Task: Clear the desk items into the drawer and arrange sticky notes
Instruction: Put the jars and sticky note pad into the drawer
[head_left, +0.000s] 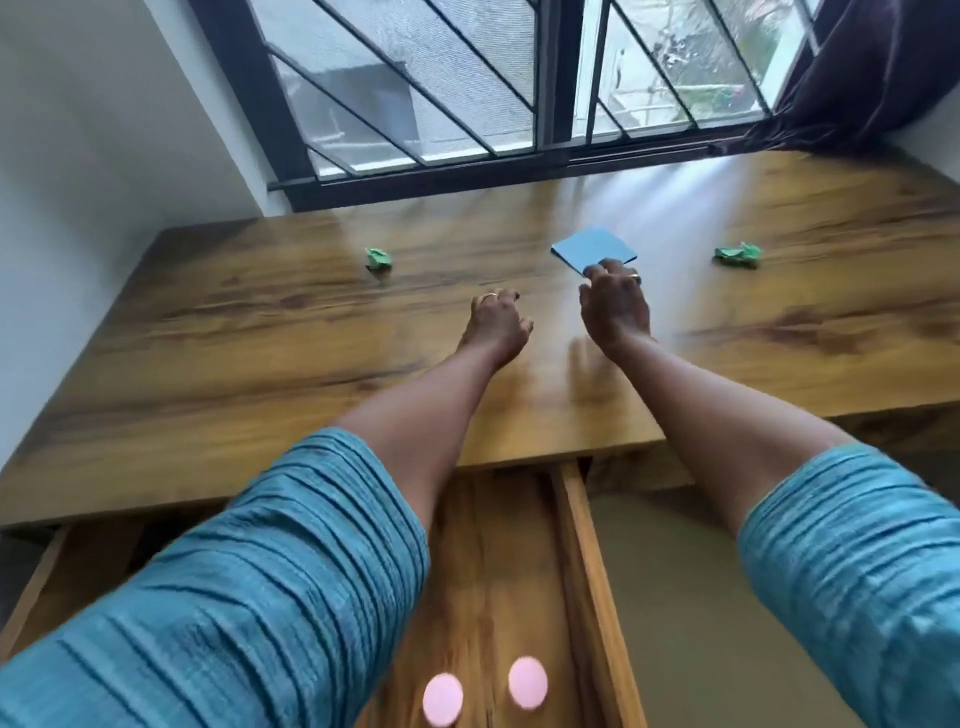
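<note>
Touches the near corner of the blue sticky-note pad (594, 249), flat on the tabletop (260, 338) toward the window, with the right hand (615, 306), pinching or merely resting impossible to tell; holds the left hand (498, 322) loosely curled and empty just beside. Leaves a crumpled green paper ball (377, 258) well off to the left and a second green paper ball (737, 254) to the right, both uncleared. Shows the drawer (576, 519) pulled open below, two pink round shapes (442, 699) there too blurred to name, so probably well along, with pad and balls left.

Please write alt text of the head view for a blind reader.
A person's right hand touches a blue sticky-note pad on a wooden desk; the left hand is loosely curled, empty. Two crumpled green papers lie apart; a drawer is open below.
</note>
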